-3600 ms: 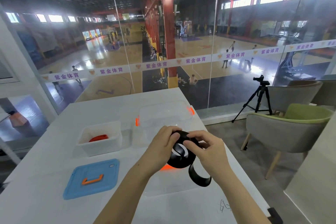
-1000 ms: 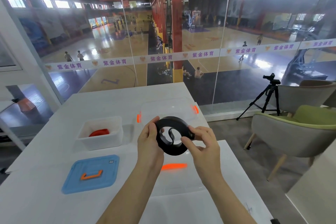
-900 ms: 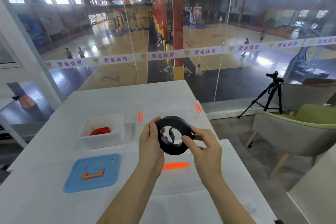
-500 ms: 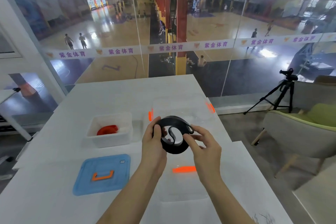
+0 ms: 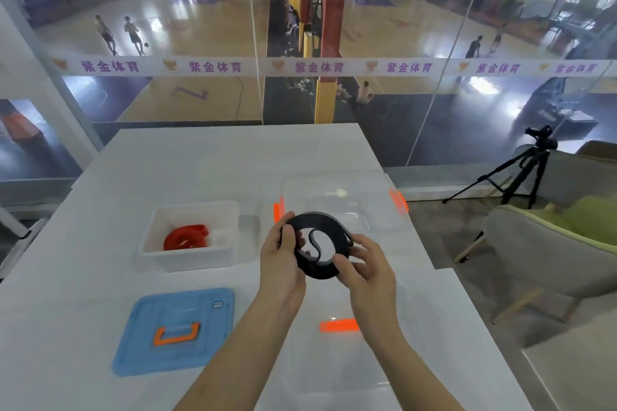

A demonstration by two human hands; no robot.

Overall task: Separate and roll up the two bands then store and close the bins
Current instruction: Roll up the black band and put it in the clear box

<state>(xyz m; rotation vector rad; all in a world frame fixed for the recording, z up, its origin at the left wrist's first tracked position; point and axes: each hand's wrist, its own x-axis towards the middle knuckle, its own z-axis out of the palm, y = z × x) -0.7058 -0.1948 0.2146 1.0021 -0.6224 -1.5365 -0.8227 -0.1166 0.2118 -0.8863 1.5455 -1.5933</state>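
A black band [image 5: 320,269], rolled into a loose coil, hangs in the air above the table between both hands. My left hand [image 5: 282,264] grips its left side with thumb and fingers. My right hand [image 5: 365,269] pinches its right and lower edge. A red band [image 5: 185,237] lies coiled in the small white bin [image 5: 187,259]. Just beyond the hands stands a clear bin [image 5: 337,197] with orange latches. A clear lid [image 5: 337,360] with an orange clip lies flat under my forearms. A blue lid [image 5: 177,330] with an orange handle lies at the near left.
The white table [image 5: 207,163] ends at a glass wall overlooking a sports hall. To the right stand a grey and green chair [image 5: 551,253] and a black tripod [image 5: 521,167] on the floor. A second white surface [image 5: 574,377] shows at the lower right.
The loose tail of the black band has been wound in, so the band is now a full coil. Both hands lifted it up off the lid, and the view tilted downward.
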